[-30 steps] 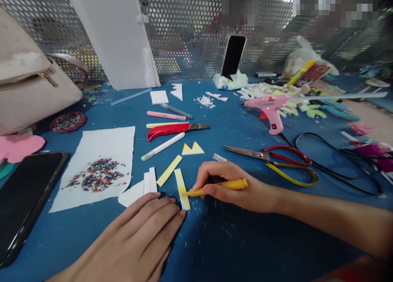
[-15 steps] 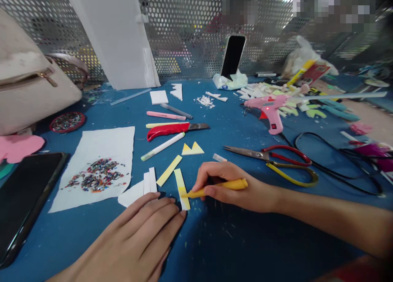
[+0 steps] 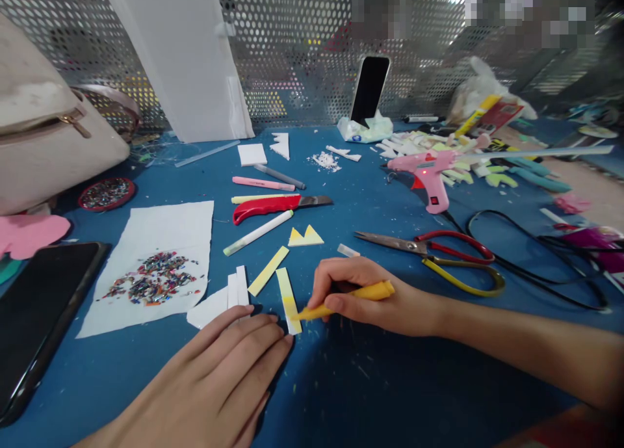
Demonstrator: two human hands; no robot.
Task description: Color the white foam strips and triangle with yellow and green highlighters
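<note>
A person sits at a blue table (image 3: pixel 370 383) littered with craft supplies. The right hand (image 3: pixel 363 298) comes in from three o'clock, its fingers clamped around a yellow marker (image 3: pixel 348 300) in a writing grip, with the tip pressed on a narrow paper strip (image 3: pixel 287 300) at the centre of the view. The strip is partly yellow, which suggests it is being coloured. The left hand (image 3: pixel 219 383), at seven o'clock, lies flat with its fingers together and stretched out, fingertips on the near end of the strip, seemingly pinning it so it does not slide under the marker.

Just beside the strip, toward ten o'clock, lie two white strips (image 3: pixel 237 287) and a yellow strip (image 3: pixel 268 270). At twelve o'clock from the hands are yellow triangles (image 3: pixel 305 237), a red knife (image 3: pixel 277 205) and several pens. Scissors (image 3: pixel 433 256) lie at two o'clock, within reach, with a pink glue gun (image 3: pixel 429 171) beyond them. At nine o'clock a white sheet (image 3: pixel 160 227) holds a heap of glitter (image 3: pixel 153 279), kept apart from the colouring.
</note>
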